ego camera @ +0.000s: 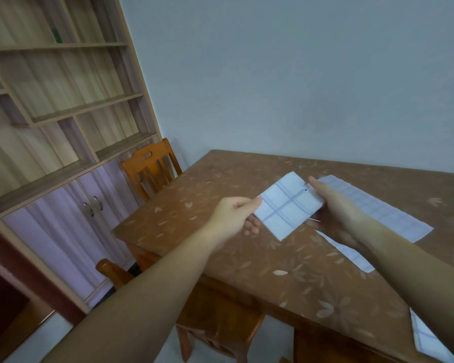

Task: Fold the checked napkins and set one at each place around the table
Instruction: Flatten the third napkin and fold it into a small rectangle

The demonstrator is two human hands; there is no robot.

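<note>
The folded napkin [288, 209], a small white rectangle with blue check lines, is held just above the table [220, 179] between both hands. The left hand [233, 216] pinches its near left corner, thumb on top and fingers curled beneath. The right hand [330, 203] grips the opposite edge the same way. Behind the right forearm an unfolded napkin [378, 208] lies flat on the brown leaf-patterned tabletop. A third napkin [427, 339] hangs over the table's near edge at lower right. A wooden chair [150, 169] stands at the far left end, a second chair [215, 318] is tucked under the near side, and a shelf unit [63, 100] lines the left wall.
</note>
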